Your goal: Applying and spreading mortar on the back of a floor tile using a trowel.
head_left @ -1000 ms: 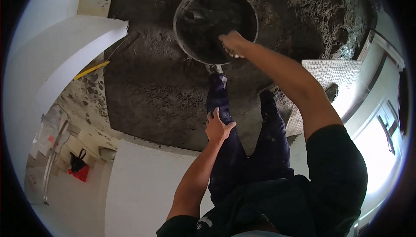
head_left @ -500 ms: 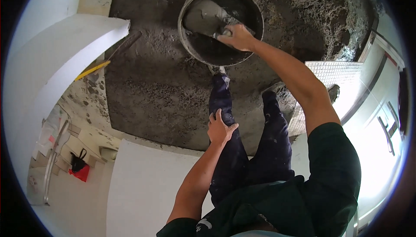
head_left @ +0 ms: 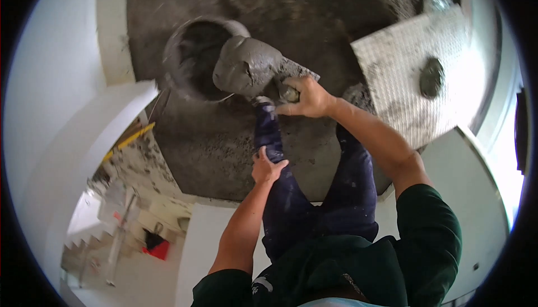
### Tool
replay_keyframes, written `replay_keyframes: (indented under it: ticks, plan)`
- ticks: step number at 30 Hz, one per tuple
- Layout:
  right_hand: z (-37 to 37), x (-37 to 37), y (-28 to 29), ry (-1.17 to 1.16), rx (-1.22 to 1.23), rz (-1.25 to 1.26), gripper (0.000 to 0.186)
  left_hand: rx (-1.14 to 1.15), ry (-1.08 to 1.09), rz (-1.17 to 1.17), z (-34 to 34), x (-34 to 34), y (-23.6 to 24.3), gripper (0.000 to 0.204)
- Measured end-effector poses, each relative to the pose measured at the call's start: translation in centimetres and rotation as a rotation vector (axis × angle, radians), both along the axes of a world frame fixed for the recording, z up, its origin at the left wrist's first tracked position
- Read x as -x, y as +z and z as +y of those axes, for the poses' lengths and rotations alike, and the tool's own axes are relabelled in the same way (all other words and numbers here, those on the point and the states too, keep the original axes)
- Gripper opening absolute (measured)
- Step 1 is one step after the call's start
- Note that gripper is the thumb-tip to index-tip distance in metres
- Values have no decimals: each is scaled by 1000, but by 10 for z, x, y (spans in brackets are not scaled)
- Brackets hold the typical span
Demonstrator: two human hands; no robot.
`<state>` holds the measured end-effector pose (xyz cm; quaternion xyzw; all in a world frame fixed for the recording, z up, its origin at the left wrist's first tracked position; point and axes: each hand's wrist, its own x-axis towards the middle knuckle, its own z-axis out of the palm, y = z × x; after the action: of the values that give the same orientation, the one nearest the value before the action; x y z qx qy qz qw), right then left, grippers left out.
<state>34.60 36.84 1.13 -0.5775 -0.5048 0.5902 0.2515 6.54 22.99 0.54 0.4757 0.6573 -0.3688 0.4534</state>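
My right hand [head_left: 307,97] is closed round the handle of a trowel [head_left: 300,70]. A large rounded heap of wet grey mortar [head_left: 246,66] sits on the blade, over the near right rim of a round bucket [head_left: 170,63]. The bucket's dark inside is blurred. My left hand [head_left: 269,167] rests on my left trouser leg just below the knee, thumb apart from the fingers, holding nothing. Off to the right lies a pale tile [head_left: 386,68] with a ridged grid face up, and a dab of mortar [head_left: 432,78] on it.
Rough grey mortar covers the floor [head_left: 202,144] around my feet. A white curved panel [head_left: 84,133] stands at the left, near a yellow bar [head_left: 131,140]. Stairs descend at lower left, where a red and black bag [head_left: 157,245] lies. A pale panel [head_left: 465,189] stands at right.
My right hand has lifted the mortar-loaded trowel out of the bucket toward me. My view has turned right, so more of the tile shows. The left hand stays on the leg.
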Motion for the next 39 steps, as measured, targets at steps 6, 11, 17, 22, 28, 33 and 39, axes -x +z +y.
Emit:
replay_keyframes:
  ticks: [6,11,17,22,28,33,39]
  plan:
    - [-177,-156,-2,-355,-3,-165,65,-223,-116,-11,-29,2,-2,103]
    - [-324,-272,-23,-749,26,-963,15,-75,-230,150,-29,-58,1,109]
    - [-409,-386,-51,-693,631,-1497,26,-11,-335,211,-37,-92,-6,112]
    - [-351,-301,-9,-692,103,-1403,17,-17,-272,268,-22,-73,3,110]
    - [-168,-73,46,-476,-124,-761,29,-136,-145,13,-12,-9,-2,108]
    - [-26,90,28,-129,132,-308,38,-64,2,-27,11,2,-4,104]
    - [110,230,-101,-619,1135,210,39,-25,197,-67,27,67,4,103]
